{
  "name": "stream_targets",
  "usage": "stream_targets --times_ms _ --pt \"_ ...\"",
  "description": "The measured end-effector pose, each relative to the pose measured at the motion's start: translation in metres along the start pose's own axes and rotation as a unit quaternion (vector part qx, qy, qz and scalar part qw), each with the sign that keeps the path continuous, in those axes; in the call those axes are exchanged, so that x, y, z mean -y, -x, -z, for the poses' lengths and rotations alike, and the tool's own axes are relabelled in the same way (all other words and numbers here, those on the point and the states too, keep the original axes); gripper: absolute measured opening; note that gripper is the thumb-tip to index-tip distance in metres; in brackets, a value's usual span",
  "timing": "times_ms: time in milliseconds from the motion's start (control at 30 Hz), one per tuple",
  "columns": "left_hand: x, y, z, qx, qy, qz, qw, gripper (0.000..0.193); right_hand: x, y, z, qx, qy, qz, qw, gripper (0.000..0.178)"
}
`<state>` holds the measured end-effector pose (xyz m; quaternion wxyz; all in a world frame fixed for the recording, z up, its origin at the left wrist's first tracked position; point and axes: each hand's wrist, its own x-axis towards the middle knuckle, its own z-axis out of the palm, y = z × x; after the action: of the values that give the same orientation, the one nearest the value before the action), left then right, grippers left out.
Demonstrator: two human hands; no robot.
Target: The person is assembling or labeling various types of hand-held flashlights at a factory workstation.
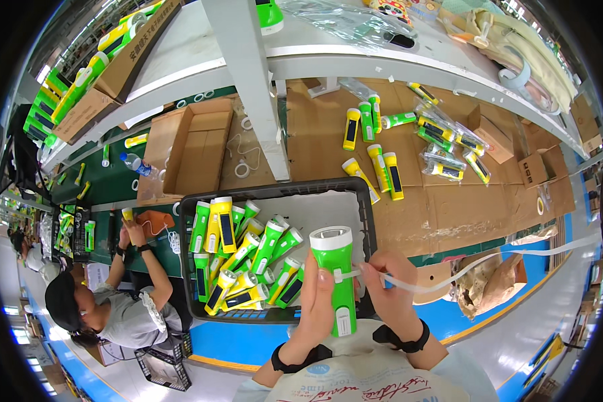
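My left hand (315,303) is wrapped round a green flashlight (342,295) with a white head, held upright over the crate's near right corner. A long white strap (463,277) runs from the flashlight's side and trails off to the right. In my right hand (392,289) the strap is pinched close to the flashlight's body; whether its end passes through the body cannot be made out. Behind my hands stands a black plastic crate (281,189), holding a heap of green and yellow flashlights (248,258) on its left side.
Loose and bagged flashlights (439,127) lie on the cardboard-covered bench (442,208). A grey shelf post (251,87) rises beyond the crate. At the left, a co-worker (124,305) in a black cap handles a flashlight. Brown paper (489,288) shows below the bench at right.
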<state>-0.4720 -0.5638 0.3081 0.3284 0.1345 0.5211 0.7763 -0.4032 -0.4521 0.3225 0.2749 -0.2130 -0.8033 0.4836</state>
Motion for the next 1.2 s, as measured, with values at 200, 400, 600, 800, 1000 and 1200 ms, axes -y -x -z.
stream_targets --times_ms 200,400,600,800,1000,1200 --pt "0.006 -0.012 -0.006 0.029 0.02 0.029 0.999 0.053 -0.001 -0.002 0.011 0.035 -0.176 -0.13 0.975 0.016" --pt "0.012 -0.012 -0.006 0.067 0.039 0.0 0.997 0.052 -0.006 -0.007 0.018 0.032 -0.143 -0.083 0.986 0.015" --pt "0.017 -0.017 -0.014 0.016 -0.056 0.0 0.998 0.06 0.0 -0.006 0.021 0.062 -0.142 0.051 0.987 0.011" --pt "0.013 -0.013 -0.017 0.043 0.044 0.022 0.998 0.053 -0.005 -0.007 0.025 0.067 -0.267 -0.059 0.959 0.008" --pt "0.004 -0.016 -0.022 0.028 -0.012 0.052 0.998 0.043 -0.016 -0.012 0.03 0.071 -0.179 -0.077 0.978 0.01" --pt "0.01 -0.015 -0.018 0.047 0.04 0.075 0.995 0.053 -0.01 -0.009 0.033 0.073 -0.228 -0.117 0.964 0.01"
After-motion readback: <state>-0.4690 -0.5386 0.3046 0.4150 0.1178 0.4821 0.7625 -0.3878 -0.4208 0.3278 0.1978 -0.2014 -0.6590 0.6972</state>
